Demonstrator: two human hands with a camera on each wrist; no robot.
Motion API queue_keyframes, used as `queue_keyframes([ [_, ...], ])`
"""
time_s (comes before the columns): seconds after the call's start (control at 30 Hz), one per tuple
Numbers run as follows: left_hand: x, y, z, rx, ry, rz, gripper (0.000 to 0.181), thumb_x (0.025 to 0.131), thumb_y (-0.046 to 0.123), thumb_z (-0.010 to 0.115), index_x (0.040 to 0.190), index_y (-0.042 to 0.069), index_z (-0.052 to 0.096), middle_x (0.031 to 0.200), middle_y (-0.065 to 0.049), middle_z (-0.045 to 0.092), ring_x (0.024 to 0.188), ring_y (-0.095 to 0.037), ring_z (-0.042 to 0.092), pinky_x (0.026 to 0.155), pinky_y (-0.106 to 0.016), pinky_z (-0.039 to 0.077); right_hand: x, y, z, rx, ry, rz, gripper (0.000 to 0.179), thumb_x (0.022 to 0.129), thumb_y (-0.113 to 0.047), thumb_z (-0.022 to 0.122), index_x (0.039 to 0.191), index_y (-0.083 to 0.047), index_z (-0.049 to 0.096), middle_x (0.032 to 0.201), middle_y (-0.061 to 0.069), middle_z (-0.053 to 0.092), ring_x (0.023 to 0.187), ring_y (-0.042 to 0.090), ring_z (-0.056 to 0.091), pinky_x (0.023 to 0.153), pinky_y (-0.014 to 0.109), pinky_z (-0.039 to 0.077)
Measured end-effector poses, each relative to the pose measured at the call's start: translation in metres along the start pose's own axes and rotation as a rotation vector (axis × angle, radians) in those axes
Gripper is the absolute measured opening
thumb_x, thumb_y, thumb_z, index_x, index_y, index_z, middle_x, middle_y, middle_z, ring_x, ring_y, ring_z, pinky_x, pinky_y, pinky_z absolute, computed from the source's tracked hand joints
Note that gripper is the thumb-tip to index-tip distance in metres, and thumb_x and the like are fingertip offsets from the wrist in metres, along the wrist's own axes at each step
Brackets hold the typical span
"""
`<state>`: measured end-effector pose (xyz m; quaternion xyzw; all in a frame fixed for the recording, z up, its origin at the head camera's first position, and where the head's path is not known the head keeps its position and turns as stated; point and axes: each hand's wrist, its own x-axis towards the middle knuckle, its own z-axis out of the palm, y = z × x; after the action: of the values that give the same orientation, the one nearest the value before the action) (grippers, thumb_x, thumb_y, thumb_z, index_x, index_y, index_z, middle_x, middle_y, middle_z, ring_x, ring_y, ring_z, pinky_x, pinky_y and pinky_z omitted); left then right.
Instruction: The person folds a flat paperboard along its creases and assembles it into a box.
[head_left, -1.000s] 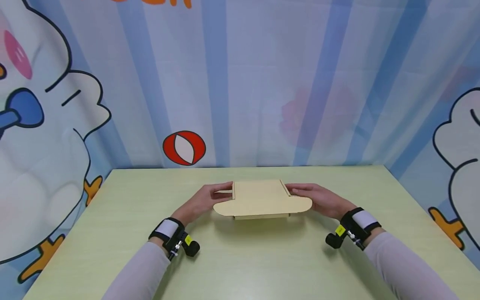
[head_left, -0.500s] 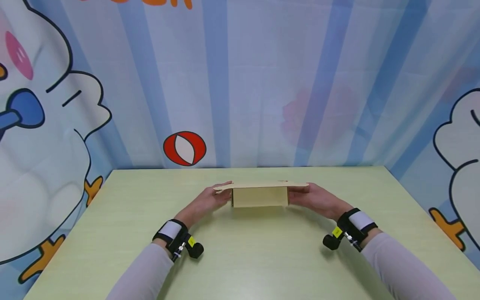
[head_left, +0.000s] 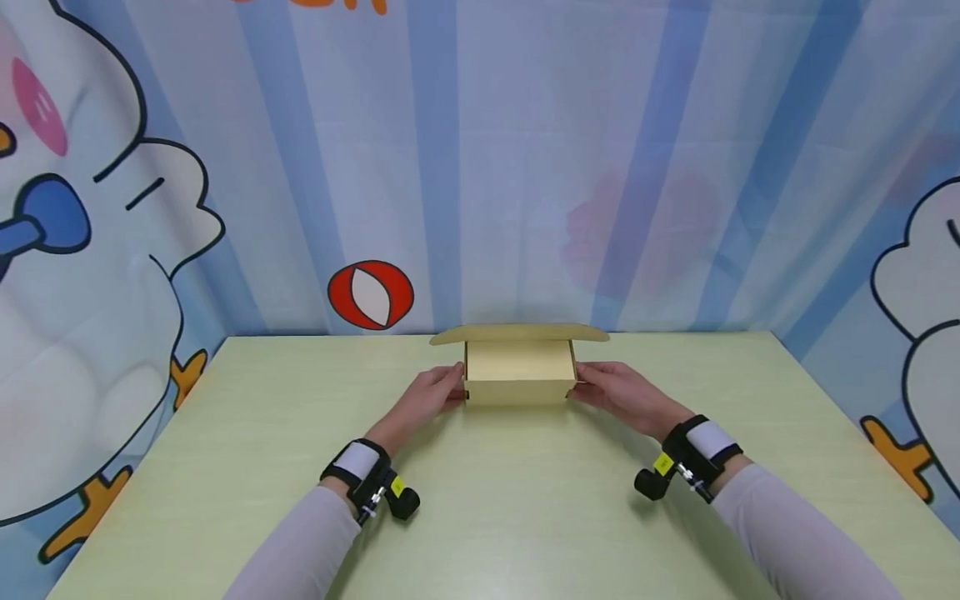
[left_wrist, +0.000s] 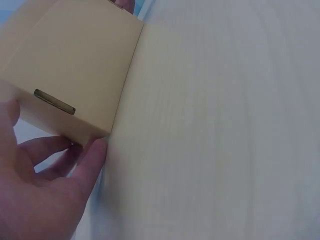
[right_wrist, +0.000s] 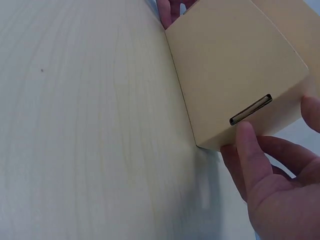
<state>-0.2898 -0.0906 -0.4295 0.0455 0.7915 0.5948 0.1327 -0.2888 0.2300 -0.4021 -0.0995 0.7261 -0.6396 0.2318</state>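
Note:
A plain tan cardboard box (head_left: 519, 392) sits at the far middle of the table, its long lid flap (head_left: 519, 332) raised along the back side. My left hand (head_left: 426, 402) grips the box's left end, and in the left wrist view its fingers (left_wrist: 92, 160) reach the lower corner near a slot. The opposite end is held by my right hand (head_left: 628, 398). In the right wrist view a finger (right_wrist: 251, 150) presses just below a dark slot (right_wrist: 251, 109) in the cardboard. The inside of the box cannot be made out.
The pale wood-grain table (head_left: 525, 517) reaches back to a blue striped curtain (head_left: 517, 167) with cartoon prints. Both wrists wear a strap with a small black camera (head_left: 403, 503).
Both hands have turned the box: its flap first lay toward me, then stood level on top, and now rises at the back. The front wall now faces me.

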Motion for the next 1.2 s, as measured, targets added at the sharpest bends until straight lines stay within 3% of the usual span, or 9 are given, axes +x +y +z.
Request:
queue_keyframes([
  [0.1,-0.001,0.002,0.003,0.009,-0.007,-0.01,0.063,0.105,0.048,0.038,0.147,0.001,0.044,0.144,-0.018,0.055,0.127,-0.03,0.059,0.108,-0.04,0.048,0.0,-0.002,0.0,0.01,0.009,0.017,0.058,0.105,-0.035,0.047,0.146,0.005,0.042,0.116,-0.005,0.065,0.105,0.004,0.065,0.101,0.024,0.051],
  [0.27,0.0,0.002,0.007,-0.01,0.012,-0.011,0.059,0.107,0.044,0.036,0.138,-0.002,0.054,0.134,-0.019,0.062,0.123,-0.029,0.062,0.104,-0.038,0.051,0.002,-0.005,0.002,0.03,0.043,0.061,0.059,0.104,-0.038,0.048,0.144,0.005,0.045,0.118,0.003,0.067,0.1,0.006,0.068,0.098,0.025,0.054],
  [0.43,0.0,0.006,0.011,0.005,0.033,-0.022,0.059,0.107,0.043,0.035,0.136,-0.006,0.055,0.134,-0.021,0.061,0.124,-0.031,0.06,0.104,-0.039,0.051,0.0,-0.008,0.002,0.054,0.039,0.088,0.059,0.104,-0.037,0.048,0.144,0.006,0.044,0.116,0.004,0.067,0.098,0.007,0.068,0.096,0.024,0.055],
  [0.6,-0.001,0.008,0.013,-0.023,0.012,-0.034,0.058,0.107,0.042,0.035,0.138,-0.004,0.053,0.136,-0.019,0.06,0.127,-0.03,0.058,0.106,-0.039,0.049,0.0,-0.008,0.0,0.072,0.047,0.094,0.06,0.103,-0.037,0.05,0.144,0.006,0.043,0.111,0.0,0.069,0.098,0.007,0.069,0.099,0.027,0.054],
  [0.7,-0.001,0.007,0.011,-0.006,0.004,-0.028,0.059,0.107,0.043,0.036,0.142,-0.003,0.049,0.14,-0.019,0.057,0.13,-0.03,0.056,0.108,-0.04,0.048,0.0,-0.007,-0.001,0.062,0.058,0.095,0.059,0.103,-0.036,0.05,0.145,0.005,0.042,0.117,0.003,0.068,0.103,0.009,0.069,0.103,0.031,0.051],
  [0.77,-0.001,0.006,0.006,0.028,0.013,-0.007,0.058,0.107,0.04,0.038,0.145,-0.002,0.045,0.143,-0.019,0.054,0.132,-0.032,0.055,0.11,-0.042,0.046,-0.001,-0.008,-0.003,0.01,0.05,0.081,0.059,0.105,-0.032,0.048,0.147,0.007,0.037,0.131,0.013,0.063,0.115,0.016,0.066,0.108,0.034,0.047],
  [0.93,0.001,0.008,-0.015,0.076,0.117,0.049,0.05,0.107,0.027,0.041,0.148,-0.001,0.04,0.146,-0.021,0.05,0.132,-0.034,0.053,0.111,-0.045,0.045,-0.007,-0.014,-0.016,-0.158,0.061,0.032,0.06,0.105,-0.022,0.048,0.152,0.009,0.025,0.156,0.027,0.032,0.142,0.038,0.041,0.115,0.042,0.04],
  [1.1,0.004,0.019,-0.037,0.064,0.291,0.071,0.043,0.107,0.024,0.041,0.141,-0.001,0.051,0.137,-0.021,0.058,0.126,-0.033,0.058,0.108,-0.042,0.048,-0.012,-0.029,-0.029,-0.253,0.138,-0.024,0.059,0.103,-0.015,0.05,0.152,0.008,0.025,0.155,0.03,0.033,0.143,0.042,0.037,0.112,0.041,0.043],
  [1.2,0.004,0.027,-0.043,0.019,0.352,0.094,0.042,0.107,0.027,0.042,0.137,0.0,0.055,0.133,-0.02,0.061,0.122,-0.031,0.061,0.108,-0.04,0.048,-0.011,-0.039,-0.029,-0.286,0.204,-0.059,0.058,0.102,-0.012,0.05,0.152,0.006,0.028,0.153,0.029,0.037,0.14,0.042,0.041,0.113,0.043,0.043],
])
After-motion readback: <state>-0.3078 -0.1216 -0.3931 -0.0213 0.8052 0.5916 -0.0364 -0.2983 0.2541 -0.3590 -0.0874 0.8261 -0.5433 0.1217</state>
